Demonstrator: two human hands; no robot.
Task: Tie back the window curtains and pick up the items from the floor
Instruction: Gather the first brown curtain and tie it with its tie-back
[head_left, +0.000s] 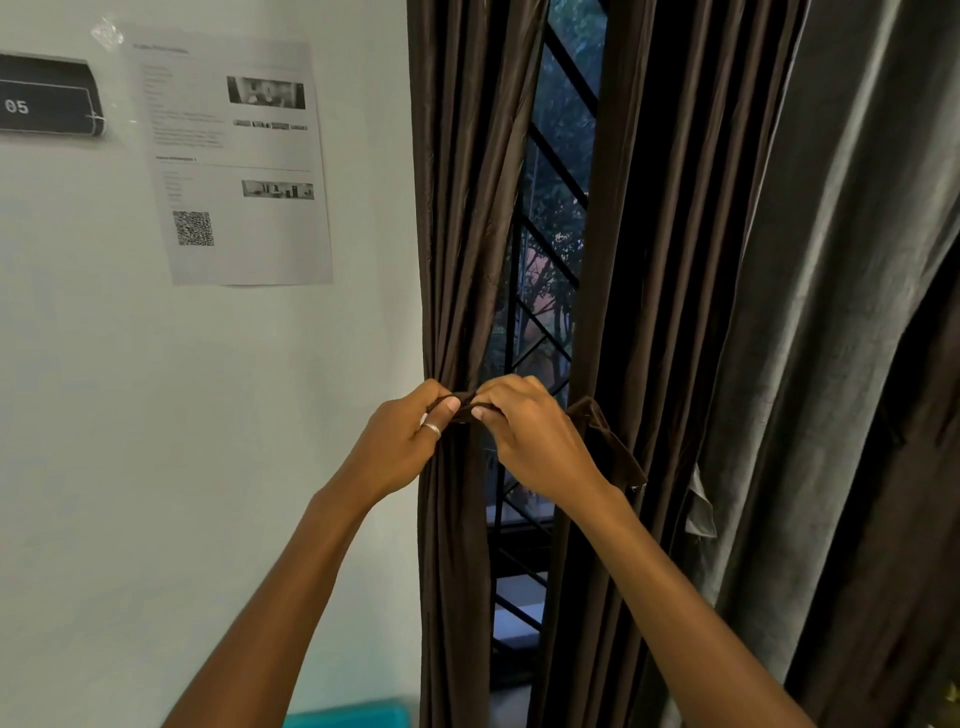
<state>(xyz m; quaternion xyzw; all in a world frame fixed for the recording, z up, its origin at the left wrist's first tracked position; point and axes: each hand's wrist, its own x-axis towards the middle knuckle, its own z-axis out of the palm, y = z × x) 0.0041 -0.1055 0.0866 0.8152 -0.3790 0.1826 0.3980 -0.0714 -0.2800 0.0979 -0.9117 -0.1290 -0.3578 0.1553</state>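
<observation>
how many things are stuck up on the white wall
2: a black rectangular sign marked 05 at the far left edge, partly cut off, and a white printed paper sheet with a QR code to its right. More may lie out of frame.

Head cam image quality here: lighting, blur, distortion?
Head view: dim, flat light; wide-angle leans the brown curtain folds; left hand and right hand pinching the tie-back are sharp; wall sheet text too soft to read.

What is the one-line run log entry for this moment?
phase: tying back curtain | left hand: pinches dark brown fabric tie-back strip | right hand: pinches same strip | dark brown pleated curtain: bunched at strip
</observation>
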